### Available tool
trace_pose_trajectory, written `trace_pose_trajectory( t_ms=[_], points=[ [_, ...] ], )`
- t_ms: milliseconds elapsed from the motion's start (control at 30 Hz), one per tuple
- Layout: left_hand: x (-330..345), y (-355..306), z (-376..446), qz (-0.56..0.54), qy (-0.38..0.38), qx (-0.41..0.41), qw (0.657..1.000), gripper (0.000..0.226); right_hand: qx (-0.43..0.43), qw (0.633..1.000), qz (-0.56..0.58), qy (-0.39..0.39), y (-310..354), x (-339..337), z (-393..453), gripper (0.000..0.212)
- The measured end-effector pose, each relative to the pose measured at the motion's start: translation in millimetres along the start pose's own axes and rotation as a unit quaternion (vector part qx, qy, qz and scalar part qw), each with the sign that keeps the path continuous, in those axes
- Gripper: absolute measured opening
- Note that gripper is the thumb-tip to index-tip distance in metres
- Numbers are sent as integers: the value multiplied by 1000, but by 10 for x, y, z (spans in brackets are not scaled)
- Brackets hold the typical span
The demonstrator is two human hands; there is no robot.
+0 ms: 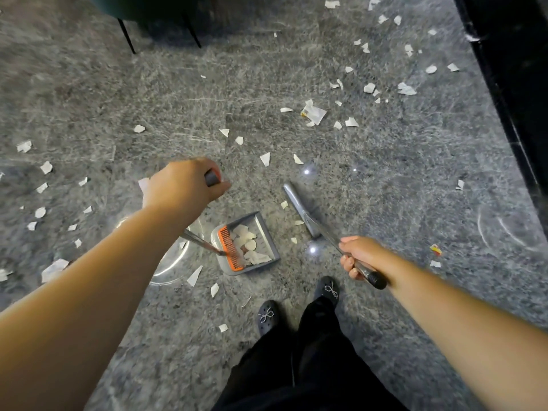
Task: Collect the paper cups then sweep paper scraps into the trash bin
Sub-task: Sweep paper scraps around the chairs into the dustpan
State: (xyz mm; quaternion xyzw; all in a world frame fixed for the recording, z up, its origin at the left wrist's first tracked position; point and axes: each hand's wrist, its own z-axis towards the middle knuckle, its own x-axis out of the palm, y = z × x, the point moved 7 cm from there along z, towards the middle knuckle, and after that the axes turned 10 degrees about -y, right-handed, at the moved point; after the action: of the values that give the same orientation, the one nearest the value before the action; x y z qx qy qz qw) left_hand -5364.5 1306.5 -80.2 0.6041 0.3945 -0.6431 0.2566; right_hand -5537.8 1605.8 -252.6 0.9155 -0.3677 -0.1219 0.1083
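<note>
My left hand [184, 183] grips the dark top of a long metal handle that runs down to a grey dustpan [268, 235] with an orange comb edge; several white paper scraps lie inside the pan. My right hand [357, 256] grips the metal handle of a grey broom [299, 207], whose head rests on the floor just right of the dustpan. White paper scraps [314, 114] are scattered over the grey stone floor, thickest at the upper right and along the left. No paper cups or trash bin are in view.
My feet in black shoes [268, 317] stand just below the dustpan. Thin black furniture legs [127, 37] stand at the top left. A dark wall or cabinet base [510, 69] runs along the right edge.
</note>
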Motion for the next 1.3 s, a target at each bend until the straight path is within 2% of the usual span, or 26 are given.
trace_pose_trajectory(
  t_ms=[233,500,700,933,1100,1300],
  points=[
    [-14,-11,37,-9,-11,9,1000,34,26,996,-74,43,-152,540,-64,34],
    [-51,160,-33,1,-16,7,1000,34,22,994,-62,87,-245,657,-482,27],
    [-75,270,-105,-28,3,-1,1000,32,3,997,-56,58,-212,615,-658,27],
    [-236,320,-106,-67,-9,-14,998,29,-6,1000,19,23,-99,370,-727,31],
    [-401,-132,57,-80,-2,62,995,24,-14,996,83,0,-137,73,-725,37],
    [-371,-1047,122,-83,12,172,981,24,-12,986,164,-29,-300,-501,-655,38]
  ],
)
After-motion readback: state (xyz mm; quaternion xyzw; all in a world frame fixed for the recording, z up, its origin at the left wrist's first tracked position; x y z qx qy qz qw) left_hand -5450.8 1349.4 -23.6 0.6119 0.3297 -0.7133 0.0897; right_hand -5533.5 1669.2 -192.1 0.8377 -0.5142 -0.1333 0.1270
